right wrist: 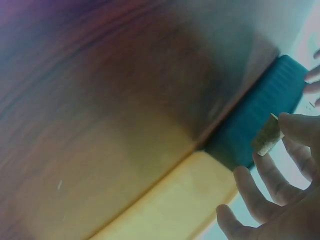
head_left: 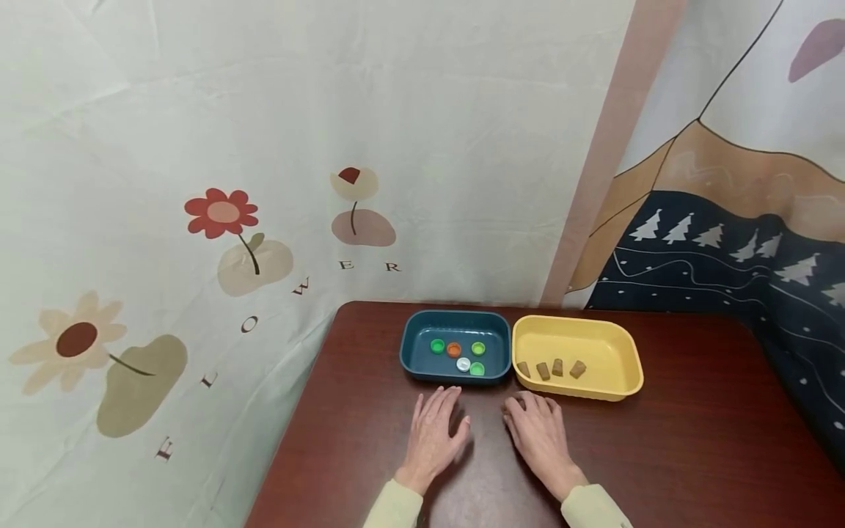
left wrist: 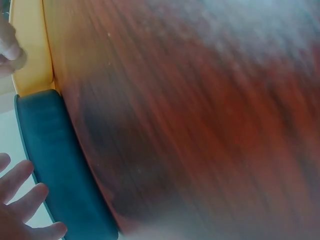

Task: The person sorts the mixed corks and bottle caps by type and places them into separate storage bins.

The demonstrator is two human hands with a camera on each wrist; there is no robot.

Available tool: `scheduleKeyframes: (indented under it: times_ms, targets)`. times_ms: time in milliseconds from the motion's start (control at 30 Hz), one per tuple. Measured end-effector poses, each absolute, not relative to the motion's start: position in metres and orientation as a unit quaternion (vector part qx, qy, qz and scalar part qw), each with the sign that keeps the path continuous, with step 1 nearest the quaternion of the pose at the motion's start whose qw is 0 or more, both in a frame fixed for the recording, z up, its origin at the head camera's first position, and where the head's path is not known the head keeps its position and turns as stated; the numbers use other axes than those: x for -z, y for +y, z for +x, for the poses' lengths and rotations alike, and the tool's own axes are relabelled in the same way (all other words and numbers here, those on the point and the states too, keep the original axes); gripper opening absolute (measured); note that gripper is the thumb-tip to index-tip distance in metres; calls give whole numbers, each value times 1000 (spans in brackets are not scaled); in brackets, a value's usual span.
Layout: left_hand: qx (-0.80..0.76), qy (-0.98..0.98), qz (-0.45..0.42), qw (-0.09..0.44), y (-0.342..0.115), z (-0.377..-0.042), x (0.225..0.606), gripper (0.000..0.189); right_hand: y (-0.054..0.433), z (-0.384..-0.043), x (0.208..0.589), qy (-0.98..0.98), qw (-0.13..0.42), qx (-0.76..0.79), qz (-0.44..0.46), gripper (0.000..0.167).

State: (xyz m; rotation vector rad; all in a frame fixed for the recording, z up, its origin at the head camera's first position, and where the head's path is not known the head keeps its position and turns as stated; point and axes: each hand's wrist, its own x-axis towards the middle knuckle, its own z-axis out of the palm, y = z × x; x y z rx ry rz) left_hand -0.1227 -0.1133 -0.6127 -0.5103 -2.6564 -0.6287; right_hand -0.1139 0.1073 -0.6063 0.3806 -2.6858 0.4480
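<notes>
My right hand (head_left: 538,433) pinches a small brown cork (right wrist: 267,136) between thumb and fingertips, just in front of the yellow tray's near left corner. In the head view that cork is mostly hidden by the hand. My left hand (head_left: 432,436) is over the table before the blue tray, fingers extended and spread, holding nothing. The blue tray (head_left: 455,317) contains several bottle caps: green (head_left: 438,345), orange (head_left: 454,350), lime (head_left: 478,348) and white (head_left: 463,364) among them. Inside the yellow tray (head_left: 574,326), several brown corks (head_left: 557,367) lie along the near side.
Both trays stand side by side near the back of a dark red-brown wooden table (head_left: 713,411). Behind it hangs a pale cloth (head_left: 462,147) printed with flowers, with a mountain and tree picture at the right.
</notes>
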Motion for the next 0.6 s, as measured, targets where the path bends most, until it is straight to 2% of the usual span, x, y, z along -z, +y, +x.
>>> scheduleKeyframes:
  times_ms: [167,433,600]
  targets:
    - [214,-934,-202,202,-107,-124,614,51,121,-108,593,-952,212,-173,136,20]
    - [212,-935,-221,181,-91,-127,608,52,146,-104,578,-941,254,-184,127,18]
    - [177,-931,-256,193,-75,-132,601,53,162,-105,573,-929,290,-196,121,15]
